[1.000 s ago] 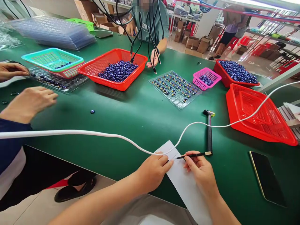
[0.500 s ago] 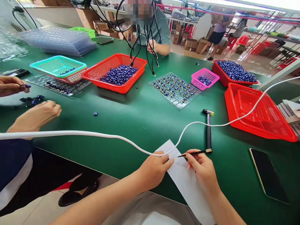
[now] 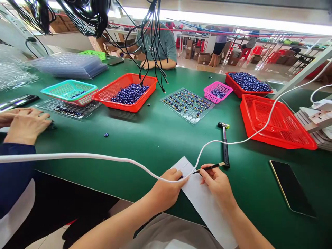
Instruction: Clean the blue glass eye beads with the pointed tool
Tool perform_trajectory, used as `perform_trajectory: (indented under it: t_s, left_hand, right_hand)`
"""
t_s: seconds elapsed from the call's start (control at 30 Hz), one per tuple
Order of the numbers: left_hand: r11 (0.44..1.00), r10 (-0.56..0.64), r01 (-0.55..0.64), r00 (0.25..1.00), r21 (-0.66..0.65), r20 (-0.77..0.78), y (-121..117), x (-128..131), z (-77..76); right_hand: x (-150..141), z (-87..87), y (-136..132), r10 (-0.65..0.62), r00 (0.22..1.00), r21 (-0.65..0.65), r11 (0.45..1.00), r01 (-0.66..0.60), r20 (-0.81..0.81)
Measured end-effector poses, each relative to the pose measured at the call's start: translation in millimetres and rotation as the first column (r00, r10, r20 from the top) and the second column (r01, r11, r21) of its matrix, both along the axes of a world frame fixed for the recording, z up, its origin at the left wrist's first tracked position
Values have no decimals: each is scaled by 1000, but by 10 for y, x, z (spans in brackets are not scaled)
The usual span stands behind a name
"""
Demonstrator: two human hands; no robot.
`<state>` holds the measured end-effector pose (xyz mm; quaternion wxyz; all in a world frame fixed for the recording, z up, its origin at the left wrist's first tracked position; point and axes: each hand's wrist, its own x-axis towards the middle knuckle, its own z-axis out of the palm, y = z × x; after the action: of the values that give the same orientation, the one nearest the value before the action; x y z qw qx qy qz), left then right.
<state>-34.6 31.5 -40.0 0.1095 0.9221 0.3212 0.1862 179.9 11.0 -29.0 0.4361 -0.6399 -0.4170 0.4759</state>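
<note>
My left hand [image 3: 168, 188] is closed on a small dark blue part [image 3: 181, 177], mostly hidden by the fingers. The hand rests at the left edge of a white paper sheet [image 3: 198, 199]. From the right, my right hand [image 3: 216, 181] grips slim black tweezers [image 3: 211, 167] with a pale gold end. Their tip points left, close to the fingertips of my left hand. A white cable [image 3: 147, 170] passes in front of my left hand and curves up to the right. Beyond my right hand lies a small hammer [image 3: 225, 147] with a black grip.
A phone [image 3: 292, 188] lies at right. Further back are a clear tray [image 3: 190, 117] of parts, a pink basket [image 3: 228, 90] and red baskets [image 3: 245, 114] [image 3: 141, 108]. A co-worker's hands [image 3: 26, 126] are at left; another person [image 3: 160, 45] sits opposite behind hanging black cables [image 3: 155, 48].
The view has tilted up and shifted slightly. My hands keep nearly the same pose over the paper. At left, the co-worker's hands have come together over the dark parts.
</note>
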Motion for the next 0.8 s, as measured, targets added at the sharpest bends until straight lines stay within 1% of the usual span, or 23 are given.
perform_trajectory:
  t_s: [0.17,0.4,0.53,0.7,0.8]
  left_hand:
    - [999,-27,27,999,40,16,21,10,-28]
    - [997,-29,27,999,67,30,30,11,-102]
    - [997,-32,30,999,66,37,27,12,-79]
    - [997,-23,20,999,81,34,21,16,-31]
    - [996,-19,16,999,84,33,17,17,-33]
  right_hand:
    - [18,-15,13,10,1000,-19,1000,-10,6]
    - [2,46,28,28,1000,-19,999,-28,-6]
    - [-17,45,5,22,1000,-24,999,-22,-3]
    - [-38,20,-26,18,1000,36,999,-18,3]
    - [-29,21,-18,3,998,37,999,-1,-63]
